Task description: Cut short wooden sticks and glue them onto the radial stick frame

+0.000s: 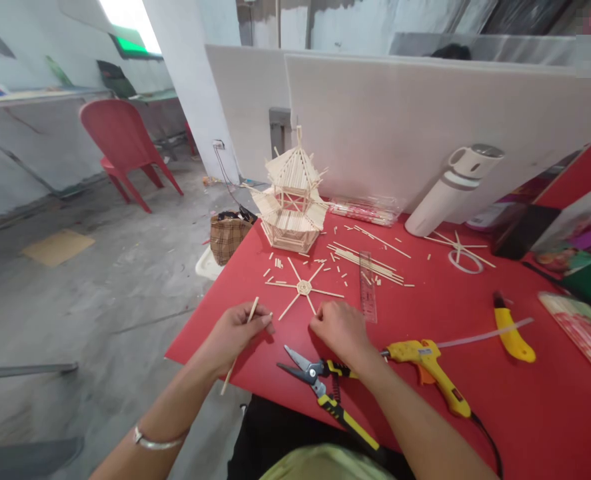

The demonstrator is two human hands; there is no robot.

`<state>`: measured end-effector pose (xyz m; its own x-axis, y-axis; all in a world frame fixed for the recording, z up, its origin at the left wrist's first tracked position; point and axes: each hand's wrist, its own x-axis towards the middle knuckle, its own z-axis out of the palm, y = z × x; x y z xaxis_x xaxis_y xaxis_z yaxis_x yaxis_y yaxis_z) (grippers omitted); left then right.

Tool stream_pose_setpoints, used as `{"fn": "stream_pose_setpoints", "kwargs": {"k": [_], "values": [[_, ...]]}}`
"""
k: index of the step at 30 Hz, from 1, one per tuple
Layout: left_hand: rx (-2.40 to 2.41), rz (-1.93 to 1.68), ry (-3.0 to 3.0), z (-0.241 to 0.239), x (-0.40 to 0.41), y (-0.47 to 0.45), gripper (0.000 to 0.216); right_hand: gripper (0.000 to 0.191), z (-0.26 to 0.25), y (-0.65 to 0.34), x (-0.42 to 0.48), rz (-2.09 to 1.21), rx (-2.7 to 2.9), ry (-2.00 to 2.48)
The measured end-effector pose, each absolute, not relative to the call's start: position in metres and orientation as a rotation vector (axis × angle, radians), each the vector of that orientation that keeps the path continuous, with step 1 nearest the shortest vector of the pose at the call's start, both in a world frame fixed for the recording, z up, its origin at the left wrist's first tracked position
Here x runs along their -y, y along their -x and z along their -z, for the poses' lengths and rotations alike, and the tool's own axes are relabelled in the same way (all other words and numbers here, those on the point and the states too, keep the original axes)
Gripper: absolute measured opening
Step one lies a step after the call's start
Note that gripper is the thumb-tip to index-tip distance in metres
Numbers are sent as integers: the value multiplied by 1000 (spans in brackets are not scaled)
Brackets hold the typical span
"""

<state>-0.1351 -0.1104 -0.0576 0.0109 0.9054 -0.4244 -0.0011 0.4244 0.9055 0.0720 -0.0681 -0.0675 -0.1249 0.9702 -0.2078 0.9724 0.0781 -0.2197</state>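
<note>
My left hand (238, 333) is closed on a long thin wooden stick (252, 312) that slants from the fingers down past the wrist, over the red table (425, 313). My right hand (339, 331) rests on the table, fingers curled down near one arm of a star-shaped stick piece (304, 287); what it pinches, if anything, is hidden. Just below both hands lie open yellow-handled snips (320, 390). A small pagoda model (292, 193) made of sticks stands at the far edge.
A clear ruler (368, 287), loose sticks (370, 263), a yellow glue gun (432, 370), a yellow utility knife (510, 330) and a white flask (450, 190) lie on the table. White boards stand behind. A woven bag (228, 233) and red chair (125, 147) are on the floor left.
</note>
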Motion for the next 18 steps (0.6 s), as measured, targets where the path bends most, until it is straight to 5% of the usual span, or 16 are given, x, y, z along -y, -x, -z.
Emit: {"fn": "stream_pose_setpoints", "kwargs": {"k": [3, 8, 10, 18], "values": [[-1255, -906, -731, 54, 111, 132, 42, 24, 60, -69, 67, 625, -2490, -2076], [-1036, -870, -605, 50, 116, 120, 40, 28, 58, -64, 83, 1921, -2730, -1909], [-992, -871, -588, 51, 117, 113, 38, 27, 62, -64, 89, 2197, -2610, -1870], [-958, -842, -635, 56, 119, 93, 42, 27, 60, -71, 93, 2213, -2630, -2026]]}}
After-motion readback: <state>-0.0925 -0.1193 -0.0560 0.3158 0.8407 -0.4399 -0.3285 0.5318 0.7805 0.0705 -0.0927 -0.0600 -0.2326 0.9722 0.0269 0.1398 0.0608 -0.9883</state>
